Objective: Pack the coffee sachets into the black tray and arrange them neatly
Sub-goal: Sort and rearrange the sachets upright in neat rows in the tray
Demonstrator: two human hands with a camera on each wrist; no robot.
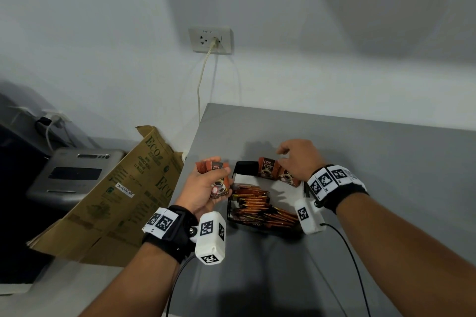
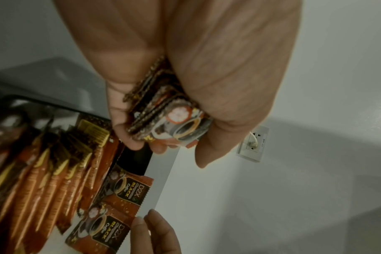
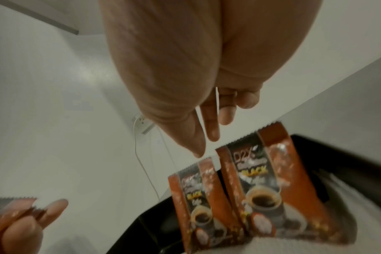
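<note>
My left hand [image 1: 206,189] clamps a light, slippery stack of sachets [image 1: 215,175] just left of the black tray [image 1: 242,167], while my right hand [image 1: 296,159], fingers relaxed, hovers over two upright sachets [image 1: 277,171] inside it, best pinched at their stiff crimped edges.

Your black tray [image 1: 240,165] sits on the grey counter, a shallow rectangular wire-framed box with a white bottom. Along its near half lies a row of slim orange stick sachets [image 1: 260,210], side by side and overlapping, some slightly askew. At the far edge two wider red-brown D2X Black Coffee sachets [image 1: 277,171] stand propped next to each other, printed faces toward you, tops above the rim. You hold a fanned stack of the same D2X sachets [image 1: 215,177] just left of the tray, off the counter.
</note>
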